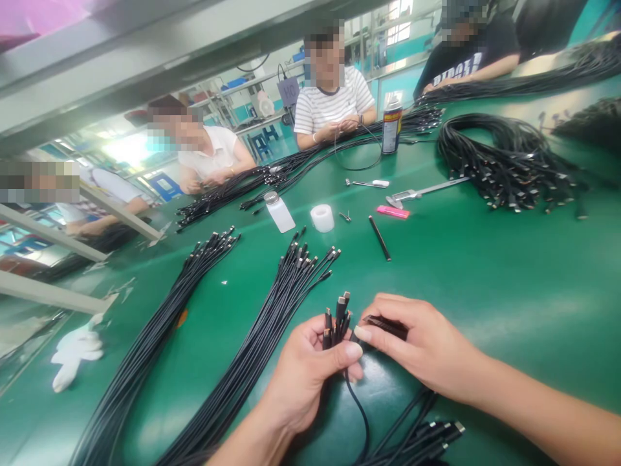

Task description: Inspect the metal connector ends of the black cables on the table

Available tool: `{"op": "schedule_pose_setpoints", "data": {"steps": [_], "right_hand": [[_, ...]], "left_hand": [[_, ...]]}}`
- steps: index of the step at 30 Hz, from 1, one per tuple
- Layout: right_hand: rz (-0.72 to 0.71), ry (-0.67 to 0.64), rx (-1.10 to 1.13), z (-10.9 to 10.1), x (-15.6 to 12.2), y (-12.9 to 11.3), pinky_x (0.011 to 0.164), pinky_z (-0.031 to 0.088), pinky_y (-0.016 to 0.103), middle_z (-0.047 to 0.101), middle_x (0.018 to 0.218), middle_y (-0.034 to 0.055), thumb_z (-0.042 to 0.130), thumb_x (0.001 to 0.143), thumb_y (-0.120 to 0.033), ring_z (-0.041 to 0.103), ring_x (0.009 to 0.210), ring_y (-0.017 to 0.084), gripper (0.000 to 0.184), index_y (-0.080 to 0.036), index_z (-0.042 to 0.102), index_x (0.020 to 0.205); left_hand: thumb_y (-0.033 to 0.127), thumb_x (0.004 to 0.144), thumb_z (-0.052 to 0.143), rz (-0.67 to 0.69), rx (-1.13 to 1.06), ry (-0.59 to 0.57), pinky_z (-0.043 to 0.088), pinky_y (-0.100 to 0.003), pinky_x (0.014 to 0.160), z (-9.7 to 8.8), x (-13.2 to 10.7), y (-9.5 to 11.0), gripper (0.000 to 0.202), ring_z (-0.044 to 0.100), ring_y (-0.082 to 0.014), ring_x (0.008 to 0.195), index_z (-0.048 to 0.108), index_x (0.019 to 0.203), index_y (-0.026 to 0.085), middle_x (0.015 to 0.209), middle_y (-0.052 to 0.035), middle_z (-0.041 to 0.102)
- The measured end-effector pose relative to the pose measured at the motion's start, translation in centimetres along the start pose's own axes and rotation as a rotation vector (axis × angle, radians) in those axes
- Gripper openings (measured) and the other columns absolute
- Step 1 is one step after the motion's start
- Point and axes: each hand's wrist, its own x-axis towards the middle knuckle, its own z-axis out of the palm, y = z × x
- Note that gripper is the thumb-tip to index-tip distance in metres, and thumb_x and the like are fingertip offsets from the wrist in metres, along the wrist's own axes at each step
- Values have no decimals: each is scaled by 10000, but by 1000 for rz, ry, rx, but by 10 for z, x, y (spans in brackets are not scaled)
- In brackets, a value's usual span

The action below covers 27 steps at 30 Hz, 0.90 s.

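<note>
My left hand (310, 366) is closed round several black USB cables (342, 312), their metal plug ends poking up above the thumb and fingers. One cable hangs down below the hand in a curve. Right beside it, my right hand (412, 336) is closed on a dark, flat piece (387, 326) whose kind I cannot make out. The right thumb and fingertips meet the left thumb near a black cable end. Under my hands, more black cables (436, 437) lie with their plugs pointing right.
Two long cable bundles (262, 336) (160, 330) stretch across the green table (509, 278). Farther off are a white bottle (280, 213), tape roll (322, 218), black pen (379, 238), caliper (427, 191), spray can (392, 126) and coiled cables (509, 155). A white glove (77, 349) lies left. Co-workers sit opposite.
</note>
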Motion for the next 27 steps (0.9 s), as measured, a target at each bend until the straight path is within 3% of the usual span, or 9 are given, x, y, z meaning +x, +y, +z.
{"op": "schedule_pose_setpoints", "data": {"steps": [6,12,27], "right_hand": [[12,139,-76,-4,1,3,665,420,277,606,750,-5,538,957,-278,558,705,145,219,-189,642,785],[-85,-9,18,-5,1,-1,736,458,267,664,850,10,548,960,-241,612,795,144,173,-205,707,901],[-104,-23,-97,-6,0,5,681,438,272,633,804,15,546,945,-176,580,737,144,167,-184,705,893]], "left_hand": [[252,703,849,-11,37,19,428,-204,591,-1,0,0,289,546,-88,537,628,827,112,639,-4,615],[263,704,847,16,47,29,420,-204,600,1,0,1,279,534,-88,547,625,795,120,625,6,603],[247,724,825,24,156,49,408,-206,568,-3,1,-2,247,509,-87,568,642,828,118,690,0,588]]}}
